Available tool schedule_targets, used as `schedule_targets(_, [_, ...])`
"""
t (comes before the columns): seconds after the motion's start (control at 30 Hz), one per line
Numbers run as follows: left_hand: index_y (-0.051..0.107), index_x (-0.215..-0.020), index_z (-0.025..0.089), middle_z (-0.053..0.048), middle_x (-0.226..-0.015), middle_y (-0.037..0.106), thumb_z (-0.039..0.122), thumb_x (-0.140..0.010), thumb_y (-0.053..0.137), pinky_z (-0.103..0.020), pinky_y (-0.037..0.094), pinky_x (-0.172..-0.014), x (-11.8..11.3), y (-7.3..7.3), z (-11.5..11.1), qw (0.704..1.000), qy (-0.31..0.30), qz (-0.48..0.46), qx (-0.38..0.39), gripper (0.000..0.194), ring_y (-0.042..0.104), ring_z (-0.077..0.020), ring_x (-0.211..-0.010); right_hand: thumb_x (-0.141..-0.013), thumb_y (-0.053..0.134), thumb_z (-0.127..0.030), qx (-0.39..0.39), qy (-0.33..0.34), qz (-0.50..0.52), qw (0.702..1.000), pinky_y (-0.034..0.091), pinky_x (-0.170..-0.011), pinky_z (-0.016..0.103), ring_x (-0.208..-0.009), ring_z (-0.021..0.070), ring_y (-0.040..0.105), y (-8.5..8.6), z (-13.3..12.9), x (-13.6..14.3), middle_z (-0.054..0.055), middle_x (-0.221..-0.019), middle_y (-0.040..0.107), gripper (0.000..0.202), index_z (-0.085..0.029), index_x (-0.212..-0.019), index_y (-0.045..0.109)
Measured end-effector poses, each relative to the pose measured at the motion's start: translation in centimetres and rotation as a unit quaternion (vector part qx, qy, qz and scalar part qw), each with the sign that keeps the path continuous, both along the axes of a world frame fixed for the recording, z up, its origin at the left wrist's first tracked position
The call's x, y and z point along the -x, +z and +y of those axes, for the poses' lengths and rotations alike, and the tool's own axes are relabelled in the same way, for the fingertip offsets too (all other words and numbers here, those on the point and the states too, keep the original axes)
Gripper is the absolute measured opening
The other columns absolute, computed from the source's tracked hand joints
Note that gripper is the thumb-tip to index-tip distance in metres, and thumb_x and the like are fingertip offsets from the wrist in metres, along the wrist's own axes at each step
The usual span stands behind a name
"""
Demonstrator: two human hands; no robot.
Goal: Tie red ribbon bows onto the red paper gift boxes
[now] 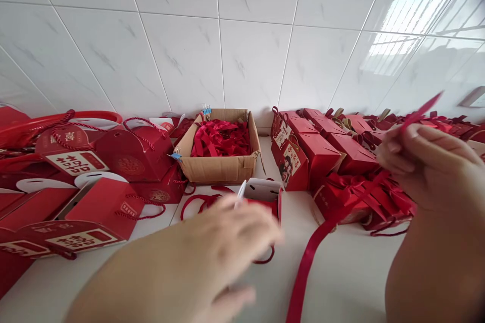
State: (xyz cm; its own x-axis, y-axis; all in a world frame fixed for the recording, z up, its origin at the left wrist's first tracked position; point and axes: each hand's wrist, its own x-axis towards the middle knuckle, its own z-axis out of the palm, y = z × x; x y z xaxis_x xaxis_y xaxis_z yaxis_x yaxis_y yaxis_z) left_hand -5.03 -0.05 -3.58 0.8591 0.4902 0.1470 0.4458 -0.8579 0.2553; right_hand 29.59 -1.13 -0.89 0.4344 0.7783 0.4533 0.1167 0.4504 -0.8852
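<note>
My right hand (428, 161) is closed at the right, with a red ribbon (312, 247) pinched between thumb and fingers. A pointed end of the ribbon sticks up above the fingertips; the rest runs down to the bottom edge of the view. My left hand (227, 237), smeared by motion, is over the middle of the table, its thumb apart from the stretched fingers. Behind it is a small red box (280, 204) with a white inside, largely hidden by the hand. A thin white piece (241, 191) shows above the knuckles; I cannot tell what it is.
A cardboard box (215, 169) full of red ribbons (222, 139) stands against the tiled wall. Red gift boxes (134, 149) with rope handles crowd the left. More red boxes (316, 154) line the right, with ribbon-tied boxes (346, 202) in front. Loose ribbon (189, 204) lies mid-table.
</note>
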Motion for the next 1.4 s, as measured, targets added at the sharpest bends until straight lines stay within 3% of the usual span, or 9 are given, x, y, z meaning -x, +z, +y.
schedule_targets(0.07, [0.033,-0.143,0.031,-0.001,-0.152,0.036,0.014,-0.085,0.049,-0.044,0.024,-0.116,-2.2,0.8,2.0,0.998,0.038,0.012,-0.040,0.063,0.032,-0.0246,-0.140,-0.081,0.066,-0.035,0.110,0.033,-0.140,0.983,0.026,-0.046,0.024,-0.049,0.0079,0.034,-0.1,-0.4,0.7,-0.002,-0.059,0.045,0.020,-0.017,-0.073,0.061])
schedule_targets(0.17, [0.022,-0.148,0.023,-0.007,-0.159,0.020,0.014,-0.079,0.055,-0.050,0.017,-0.116,-4.8,0.4,4.4,0.995,0.074,0.058,-0.030,0.077,0.017,-0.0294,-0.145,-0.084,0.060,-0.049,0.252,0.127,-0.331,0.900,0.035,-0.051,0.024,-0.059,0.0118,0.043,-0.5,-0.1,1.8,0.000,-0.067,0.052,0.031,-0.019,-0.075,0.061])
schedule_targets(0.27, [0.045,-0.133,0.022,-0.008,-0.142,0.050,0.008,-0.077,0.054,-0.051,0.017,-0.113,-6.1,-0.5,5.0,0.995,0.071,0.076,-0.013,0.058,0.041,-0.0289,-0.134,-0.089,0.049,-0.048,0.316,0.193,-0.430,0.823,0.036,-0.051,0.024,-0.056,0.0121,0.045,-0.9,0.6,3.2,0.000,-0.063,0.053,0.036,-0.019,-0.068,0.056])
schedule_targets(0.33, [0.060,-0.106,0.022,-0.005,-0.108,0.069,0.007,-0.078,0.053,-0.048,0.027,-0.107,-6.4,-0.6,4.7,0.993,0.072,0.092,0.005,0.033,0.057,-0.0275,-0.114,-0.090,0.046,-0.043,0.344,0.216,-0.458,0.791,0.035,-0.048,0.024,-0.052,0.0119,0.045,-1.2,1.0,4.0,0.000,-0.059,0.053,0.037,-0.019,-0.064,0.054])
schedule_targets(0.43, [0.059,-0.076,0.020,-0.002,-0.073,0.066,0.008,-0.077,0.056,-0.041,0.038,-0.092,-6.7,-0.3,4.2,0.989,0.077,0.124,0.031,0.012,0.063,-0.0274,-0.096,-0.090,0.044,-0.039,0.375,0.234,-0.476,0.760,0.033,-0.045,0.025,-0.047,0.0118,0.046,-1.6,1.4,4.9,0.001,-0.055,0.055,0.039,-0.018,-0.058,0.052])
schedule_targets(0.77, [0.069,-0.085,0.021,-0.009,-0.096,0.059,0.014,-0.088,0.042,-0.046,0.038,-0.091,-6.5,-1.9,4.2,0.986,0.056,0.149,0.038,0.028,0.052,-0.0311,-0.107,-0.088,0.045,-0.036,0.362,0.204,-0.495,0.763,0.029,-0.044,0.025,-0.044,0.0103,0.041,-3.2,2.5,5.8,0.000,-0.054,0.049,0.036,-0.019,-0.056,0.040])
schedule_targets(1.03, [0.067,-0.086,0.019,-0.009,-0.096,0.060,0.021,-0.093,0.039,-0.047,0.035,-0.094,-6.5,-1.1,4.1,0.988,0.043,0.149,-0.001,0.029,0.052,-0.0280,-0.101,-0.088,0.043,-0.039,0.360,0.187,-0.501,0.765,0.026,-0.044,0.026,-0.045,0.0104,0.035,-2.8,2.7,6.8,-0.002,-0.052,0.043,0.037,-0.020,-0.057,0.038])
schedule_targets(1.17, [0.060,-0.075,0.018,-0.005,-0.086,0.059,0.025,-0.094,0.040,-0.045,0.036,-0.094,-6.6,-0.5,4.5,0.993,0.033,0.111,-0.004,0.028,0.052,-0.0226,-0.091,-0.088,0.042,-0.039,0.351,0.193,-0.510,0.761,0.027,-0.045,0.026,-0.049,0.0108,0.039,-3.2,3.3,7.4,0.000,-0.056,0.048,0.035,-0.020,-0.059,0.040])
schedule_targets(1.4, [0.051,-0.083,0.018,-0.006,-0.092,0.055,0.023,-0.092,0.042,-0.036,0.045,-0.081,-7.3,-0.5,5.2,0.997,0.079,-0.012,-0.022,0.014,0.049,-0.0209,-0.089,-0.091,0.038,-0.038,0.387,0.221,-0.436,0.782,0.030,-0.042,0.023,-0.038,0.0069,0.040,-2.8,3.4,8.2,-0.001,-0.055,0.053,0.039,-0.019,-0.058,0.042])
